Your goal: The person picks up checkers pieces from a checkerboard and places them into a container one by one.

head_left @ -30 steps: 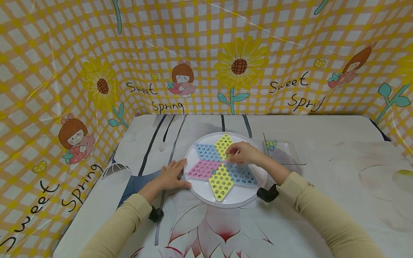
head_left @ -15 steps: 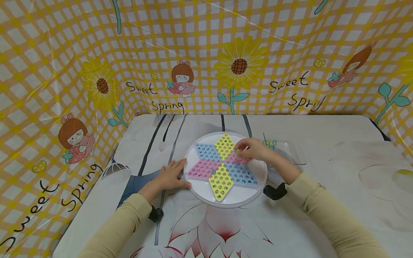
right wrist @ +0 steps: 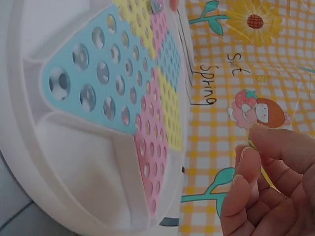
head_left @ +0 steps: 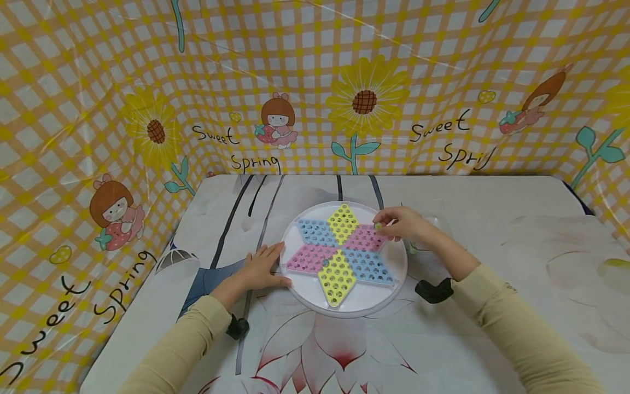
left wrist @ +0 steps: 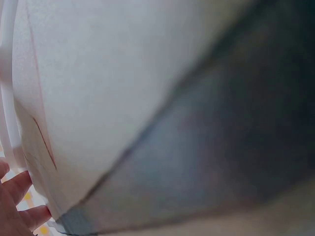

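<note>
A round white Chinese checkers board (head_left: 300,287) lies on the table, bearing a star of yellow, blue and pink points full of holes. One glass marble (head_left: 325,262) sits near the star's middle, on the near left side. Between thumb and fingertip my right hand (head_left: 406,225) pinches a small yellow-green marble (head_left: 378,225), raised over the board's far right edge by the pink point. In the right wrist view only a sliver of it shows. My left hand (head_left: 261,268) rests with spread, fairly straight fingers against the board's left rim.
A clear plastic tray (head_left: 443,223) lies right of the board, partly hidden behind my right hand and forearm. A white fan-shaped figure (head_left: 177,257) shows at the table's left. Checked yellow cloth (head_left: 315,65) hangs around the back and left sides.
My right hand has moved right and slightly away from me, from the star's middle to the board's right edge, carrying the yellow-green marble. My left hand has stayed still.
</note>
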The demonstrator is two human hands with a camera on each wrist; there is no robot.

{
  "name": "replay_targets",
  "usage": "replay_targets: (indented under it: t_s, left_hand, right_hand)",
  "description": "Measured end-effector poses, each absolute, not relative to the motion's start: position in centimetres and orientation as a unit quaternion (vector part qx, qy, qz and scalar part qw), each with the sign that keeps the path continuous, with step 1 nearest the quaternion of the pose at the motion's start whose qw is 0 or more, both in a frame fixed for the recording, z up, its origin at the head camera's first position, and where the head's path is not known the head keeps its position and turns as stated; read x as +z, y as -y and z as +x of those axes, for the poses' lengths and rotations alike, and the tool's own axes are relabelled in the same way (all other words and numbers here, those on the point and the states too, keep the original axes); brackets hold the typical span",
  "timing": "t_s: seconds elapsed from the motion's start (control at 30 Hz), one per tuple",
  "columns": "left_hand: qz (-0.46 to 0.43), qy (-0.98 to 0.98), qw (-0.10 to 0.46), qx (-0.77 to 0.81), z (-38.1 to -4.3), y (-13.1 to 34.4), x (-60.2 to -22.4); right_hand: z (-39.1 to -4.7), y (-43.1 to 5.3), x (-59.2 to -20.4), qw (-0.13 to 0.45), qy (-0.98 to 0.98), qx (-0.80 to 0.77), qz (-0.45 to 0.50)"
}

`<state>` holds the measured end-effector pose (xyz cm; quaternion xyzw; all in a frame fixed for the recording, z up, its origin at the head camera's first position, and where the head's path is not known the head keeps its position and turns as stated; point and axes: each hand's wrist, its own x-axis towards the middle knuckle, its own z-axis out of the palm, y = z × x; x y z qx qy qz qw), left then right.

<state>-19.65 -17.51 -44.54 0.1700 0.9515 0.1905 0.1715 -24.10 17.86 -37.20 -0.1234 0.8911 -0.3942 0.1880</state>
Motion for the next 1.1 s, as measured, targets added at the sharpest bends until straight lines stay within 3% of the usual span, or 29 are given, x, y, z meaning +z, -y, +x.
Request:
replay_targets:
  t_s: [1.1]
  left_hand:
    - [0.170,-0.951,0.177,0.186,-19.7,17.5,-44.7]
  right_hand:
    - [-24.4,-23.1,-36.3,0.151,-0.899,-0.402,-0.090]
